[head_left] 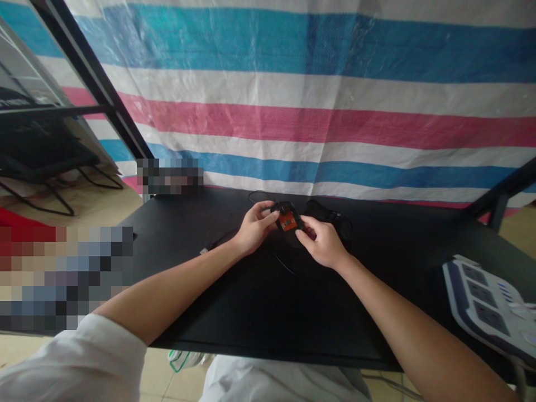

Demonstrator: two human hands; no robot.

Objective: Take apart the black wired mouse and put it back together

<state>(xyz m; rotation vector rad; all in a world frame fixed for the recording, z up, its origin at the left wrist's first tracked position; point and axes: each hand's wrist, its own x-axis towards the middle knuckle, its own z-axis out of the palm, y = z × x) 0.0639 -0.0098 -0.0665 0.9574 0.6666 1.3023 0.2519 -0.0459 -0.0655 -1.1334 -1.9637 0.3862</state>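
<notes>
- Gripping a small black mouse-shaped device (285, 216) in both hands above a black tabletop (268, 312), near the far edge of the table and roughly midway across it, as I watch from my remote feed.
- Left hand (255, 228): curled fingers (266, 219) close around the device's left end, holding it firmly.
- Right hand (320, 243): bent fingers (305, 228) press against the device's lower right side, with the two hands almost meeting beneath it.
- Facing upward on the device, an orange panel (288, 222) sits partly exposed between the hands; from here I cannot tell what it is.
- Running across the tabletop, a thin black cable (220, 240) ends in a USB plug (204, 251) left of the left wrist.
- Lying just beyond the right hand, a black bundle (324, 212) is too dark for me to identify.
- Standing behind the table, a striped tarpaulin (293, 111) in blue, white and pink hangs beside a dark metal frame (87, 78).
- Resting at the table's right side, a white-and-navy panel (486, 301) lies well apart from both hands.
- Showing at lower left, a white sleeve (71, 363) covers the upper left arm, above a tiled floor (176, 385).
</notes>
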